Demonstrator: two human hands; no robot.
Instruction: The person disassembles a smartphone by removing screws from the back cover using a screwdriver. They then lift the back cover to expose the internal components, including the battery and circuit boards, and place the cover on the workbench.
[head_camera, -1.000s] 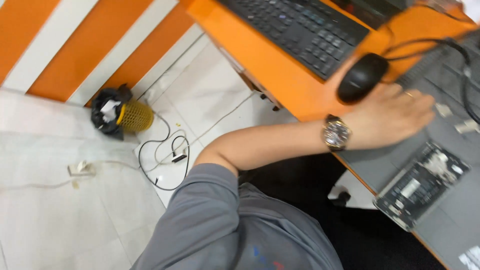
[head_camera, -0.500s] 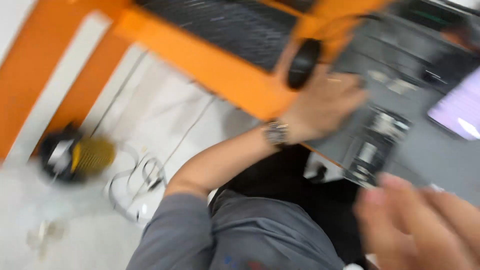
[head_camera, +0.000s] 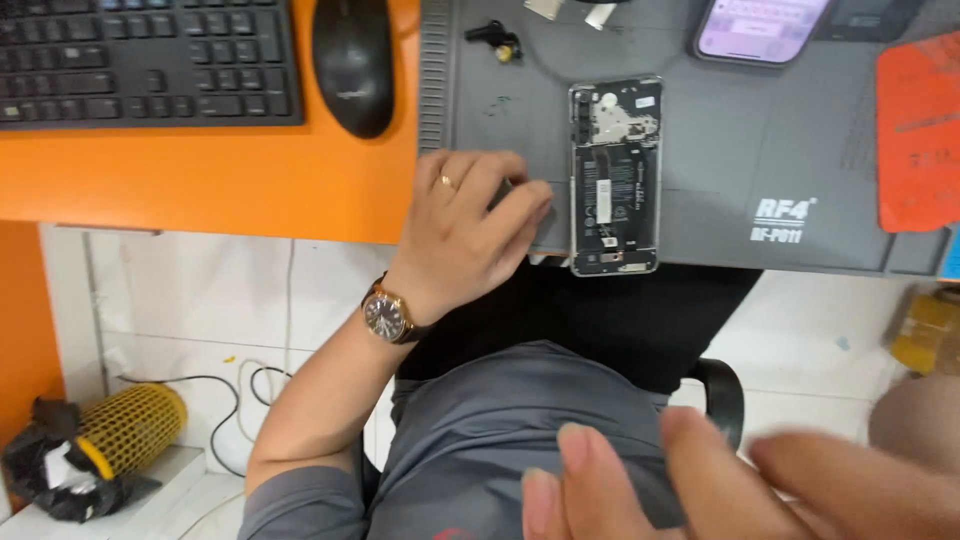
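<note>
**Left hand beside the opened phone**

My left hand rests on the near edge of the grey mat, fingers curled loosely with the tips just beside the opened phone; I cannot tell whether they pinch anything. The phone lies flat, back cover off, its near end at the mat's edge. My right hand hangs blurred over my lap, well short of the phone, fingers spread and holding nothing. Beyond the phone a second phone glows. Left of the mat, on the orange bench, sit a mouse and keyboard.
</note>
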